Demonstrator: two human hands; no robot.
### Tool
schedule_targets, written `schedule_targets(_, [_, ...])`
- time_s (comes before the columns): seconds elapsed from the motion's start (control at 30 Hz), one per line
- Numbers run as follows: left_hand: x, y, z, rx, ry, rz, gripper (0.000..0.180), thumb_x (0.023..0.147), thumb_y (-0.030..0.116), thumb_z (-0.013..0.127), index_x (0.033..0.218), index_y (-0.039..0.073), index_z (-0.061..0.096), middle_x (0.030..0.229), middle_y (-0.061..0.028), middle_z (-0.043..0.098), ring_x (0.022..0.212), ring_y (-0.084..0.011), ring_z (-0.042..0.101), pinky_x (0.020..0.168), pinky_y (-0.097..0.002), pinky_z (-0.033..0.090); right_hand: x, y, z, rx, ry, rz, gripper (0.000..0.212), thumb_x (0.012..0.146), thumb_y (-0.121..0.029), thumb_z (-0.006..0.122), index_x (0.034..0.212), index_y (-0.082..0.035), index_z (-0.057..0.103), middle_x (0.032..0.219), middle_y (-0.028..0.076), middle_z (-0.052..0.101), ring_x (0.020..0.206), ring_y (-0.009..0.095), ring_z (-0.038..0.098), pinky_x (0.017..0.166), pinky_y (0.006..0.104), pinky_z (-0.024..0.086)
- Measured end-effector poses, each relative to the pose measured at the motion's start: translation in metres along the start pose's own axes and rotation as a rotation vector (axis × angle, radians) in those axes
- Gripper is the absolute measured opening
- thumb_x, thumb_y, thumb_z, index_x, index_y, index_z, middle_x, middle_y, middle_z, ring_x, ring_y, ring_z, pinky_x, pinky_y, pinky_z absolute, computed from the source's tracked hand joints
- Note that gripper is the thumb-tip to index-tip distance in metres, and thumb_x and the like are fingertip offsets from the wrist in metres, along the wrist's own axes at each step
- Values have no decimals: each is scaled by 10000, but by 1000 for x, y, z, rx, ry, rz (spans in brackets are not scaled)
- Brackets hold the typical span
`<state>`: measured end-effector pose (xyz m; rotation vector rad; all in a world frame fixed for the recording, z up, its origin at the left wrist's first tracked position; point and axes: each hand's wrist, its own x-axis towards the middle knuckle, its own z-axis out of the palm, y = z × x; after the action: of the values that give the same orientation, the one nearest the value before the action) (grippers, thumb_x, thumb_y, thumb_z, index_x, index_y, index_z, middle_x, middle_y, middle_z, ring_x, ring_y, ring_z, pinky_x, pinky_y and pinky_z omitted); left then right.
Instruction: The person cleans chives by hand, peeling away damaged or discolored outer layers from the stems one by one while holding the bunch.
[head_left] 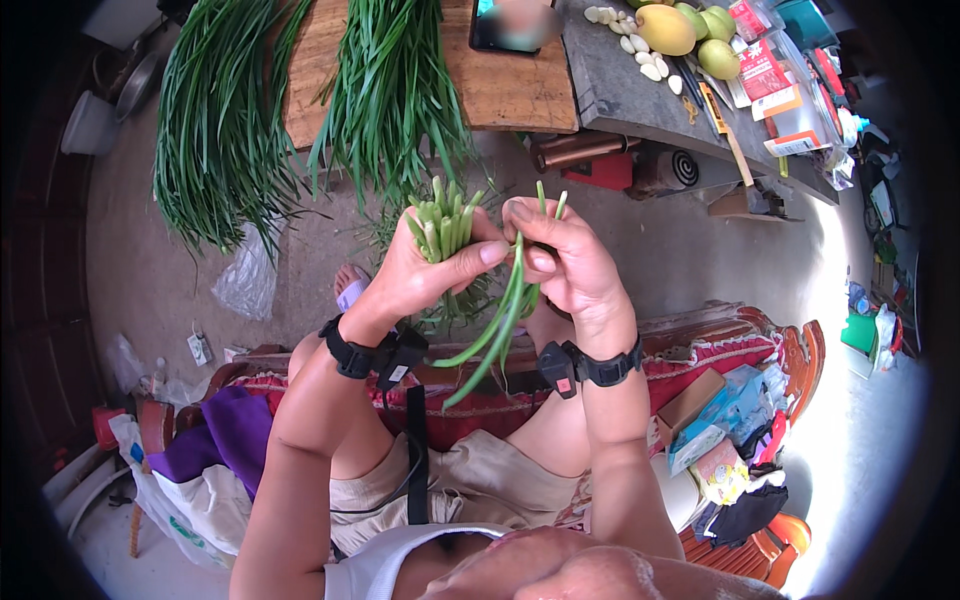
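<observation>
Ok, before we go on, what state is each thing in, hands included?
Left hand, closed
Stalk bunch, gripped in it, pale ends together
Right hand, pinching
Long stalks, held in it, leaves hanging
Left leaf pile, draped over the table edge
Right leaf pile, also draped
Plastic bag, crumpled

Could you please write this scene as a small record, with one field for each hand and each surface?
Left hand: grips a thick bundle of green stalks, ends upward
Right hand: pinches a few green stalks
Wooden table: left leaf pile and right leaf pile, both overhanging its edge
Grey table: white cloves, yellow fruit
</observation>
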<state>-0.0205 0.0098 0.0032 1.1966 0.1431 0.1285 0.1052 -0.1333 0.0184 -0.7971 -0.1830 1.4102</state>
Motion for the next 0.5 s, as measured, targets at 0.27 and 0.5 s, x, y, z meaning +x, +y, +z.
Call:
schedule_targets(0.27, [10,-8,3,201,142,-42,189,814,199,762,799,27,685,593,35,555,524,-33,467,462,-211,356,2,2,3,-193,200,-111,195,919,-278,629,805,-120,613,609,-91,482,495,-2,396,433,169,221])
schedule_targets(0.5, [11,-15,17,269,327,73,157,866,163,704,827,12,686,599,44,548,515,-36,475,451,-209,360,10,15,-1,-86,285,-170,213,927,-305,617,795,-138,611,578,-91,445,475,0,352,419,174,214])
